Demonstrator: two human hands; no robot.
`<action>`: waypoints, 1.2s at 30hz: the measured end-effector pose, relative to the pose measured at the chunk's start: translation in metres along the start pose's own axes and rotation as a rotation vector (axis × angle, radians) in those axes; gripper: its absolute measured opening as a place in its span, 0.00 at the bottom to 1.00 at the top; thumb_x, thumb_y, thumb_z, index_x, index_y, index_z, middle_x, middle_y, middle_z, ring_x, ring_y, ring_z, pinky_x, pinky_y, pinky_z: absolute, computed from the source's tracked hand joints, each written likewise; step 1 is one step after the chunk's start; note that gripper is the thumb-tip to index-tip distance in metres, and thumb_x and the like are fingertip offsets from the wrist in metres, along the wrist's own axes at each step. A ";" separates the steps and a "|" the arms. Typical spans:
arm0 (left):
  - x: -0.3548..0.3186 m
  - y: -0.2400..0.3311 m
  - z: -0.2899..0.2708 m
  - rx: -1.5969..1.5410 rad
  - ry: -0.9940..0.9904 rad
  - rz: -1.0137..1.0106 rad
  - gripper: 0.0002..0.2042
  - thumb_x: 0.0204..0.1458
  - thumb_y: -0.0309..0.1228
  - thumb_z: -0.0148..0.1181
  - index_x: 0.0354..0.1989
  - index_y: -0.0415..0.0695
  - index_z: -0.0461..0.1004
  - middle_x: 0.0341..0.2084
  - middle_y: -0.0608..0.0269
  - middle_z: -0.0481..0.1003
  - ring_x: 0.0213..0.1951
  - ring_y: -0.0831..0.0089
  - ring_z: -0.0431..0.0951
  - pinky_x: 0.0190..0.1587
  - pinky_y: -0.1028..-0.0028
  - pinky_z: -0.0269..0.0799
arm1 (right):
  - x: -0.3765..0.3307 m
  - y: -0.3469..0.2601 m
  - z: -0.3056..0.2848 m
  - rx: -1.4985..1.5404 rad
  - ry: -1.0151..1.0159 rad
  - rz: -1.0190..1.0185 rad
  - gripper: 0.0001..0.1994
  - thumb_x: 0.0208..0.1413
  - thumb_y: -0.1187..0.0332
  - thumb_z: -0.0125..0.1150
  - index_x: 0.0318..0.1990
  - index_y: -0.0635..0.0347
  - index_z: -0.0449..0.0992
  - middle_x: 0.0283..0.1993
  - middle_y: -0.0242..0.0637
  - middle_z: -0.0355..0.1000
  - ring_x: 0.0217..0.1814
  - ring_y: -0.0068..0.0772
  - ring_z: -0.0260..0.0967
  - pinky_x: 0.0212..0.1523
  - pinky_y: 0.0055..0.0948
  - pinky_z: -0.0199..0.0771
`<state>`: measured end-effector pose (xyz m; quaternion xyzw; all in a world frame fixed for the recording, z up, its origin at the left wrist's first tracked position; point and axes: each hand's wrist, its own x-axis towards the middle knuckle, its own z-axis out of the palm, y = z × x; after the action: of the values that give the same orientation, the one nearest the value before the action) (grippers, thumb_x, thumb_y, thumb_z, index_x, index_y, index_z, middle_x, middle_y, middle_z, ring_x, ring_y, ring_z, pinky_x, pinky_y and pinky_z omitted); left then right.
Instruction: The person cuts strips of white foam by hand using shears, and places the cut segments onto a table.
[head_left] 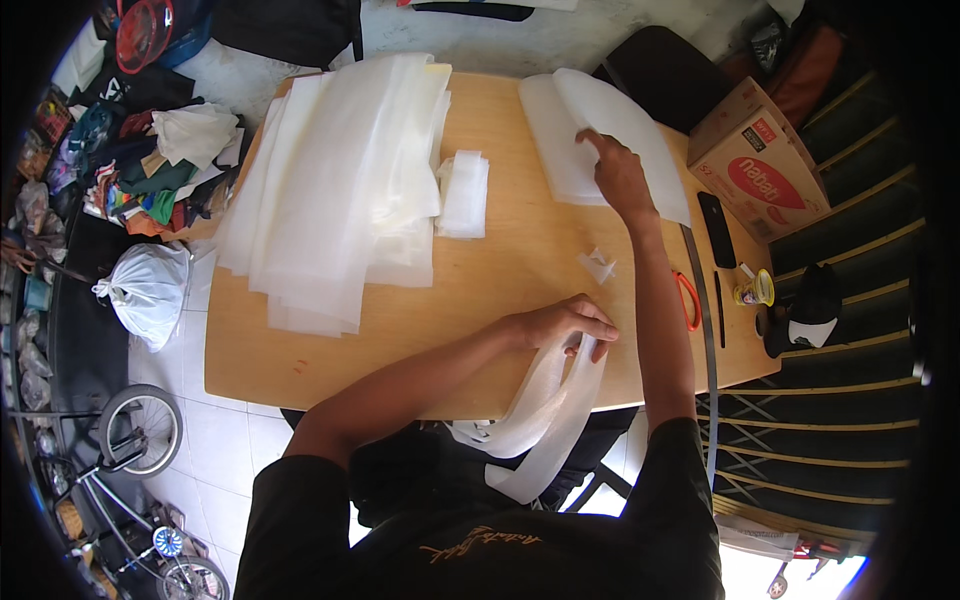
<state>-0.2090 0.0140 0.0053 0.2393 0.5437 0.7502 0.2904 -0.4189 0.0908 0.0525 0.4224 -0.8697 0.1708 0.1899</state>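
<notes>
My left hand (565,322) is closed on several long white translucent strips (545,415) that hang off the near edge of the wooden table (330,365). Stretched out to the far side, my right hand (615,172) presses its fingers on a stack of white sheets (560,125). A small white scrap (598,265) lies on the table between both hands.
A big pile of white sheets (340,180) covers the table's left half, with a small folded stack (465,193) beside it. Red-handled scissors (687,298), a long metal ruler (703,320), a black phone (716,229), a pen (719,308), a small cup (756,289) and a cardboard box (757,160) sit at the right. Clothes and a white bag (150,287) lie on the floor at left.
</notes>
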 end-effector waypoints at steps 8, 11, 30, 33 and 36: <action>-0.003 0.000 -0.001 0.023 -0.004 0.039 0.21 0.60 0.46 0.49 0.23 0.42 0.75 0.23 0.68 0.73 0.28 0.79 0.68 0.33 0.76 0.63 | 0.009 -0.031 0.025 -0.269 -0.243 0.174 0.27 0.51 0.45 0.64 0.41 0.63 0.82 0.34 0.53 0.77 0.39 0.54 0.77 0.45 0.42 0.78; -0.006 0.001 -0.002 0.019 0.010 0.037 0.21 0.61 0.46 0.49 0.23 0.42 0.75 0.22 0.68 0.72 0.27 0.79 0.68 0.32 0.77 0.62 | 0.015 -0.053 0.024 -0.260 -0.342 0.238 0.23 0.51 0.48 0.61 0.28 0.64 0.81 0.34 0.55 0.77 0.43 0.50 0.78 0.46 0.44 0.78; 0.000 0.000 0.000 0.002 -0.021 0.052 0.21 0.61 0.46 0.50 0.24 0.43 0.75 0.23 0.69 0.72 0.29 0.80 0.69 0.33 0.77 0.64 | 0.005 -0.019 -0.013 0.021 -0.293 0.356 0.23 0.54 0.51 0.61 0.39 0.69 0.80 0.38 0.56 0.78 0.46 0.59 0.75 0.51 0.45 0.74; 0.001 -0.004 0.000 -0.038 0.112 0.049 0.17 0.61 0.42 0.52 0.28 0.41 0.75 0.23 0.68 0.72 0.27 0.80 0.70 0.29 0.78 0.64 | 0.013 -0.031 -0.021 0.054 -0.465 0.430 0.25 0.54 0.48 0.63 0.46 0.64 0.81 0.41 0.56 0.78 0.47 0.56 0.76 0.53 0.40 0.73; 0.006 -0.005 -0.002 -0.246 0.291 0.148 0.13 0.61 0.38 0.54 0.34 0.39 0.74 0.23 0.67 0.72 0.24 0.80 0.69 0.24 0.78 0.63 | -0.005 -0.019 -0.014 0.114 -0.223 0.263 0.18 0.57 0.53 0.62 0.42 0.58 0.83 0.36 0.51 0.79 0.42 0.55 0.77 0.49 0.43 0.75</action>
<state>-0.2139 0.0184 -0.0003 0.1303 0.4650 0.8570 0.1801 -0.3978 0.0895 0.0649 0.3313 -0.9221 0.1952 0.0442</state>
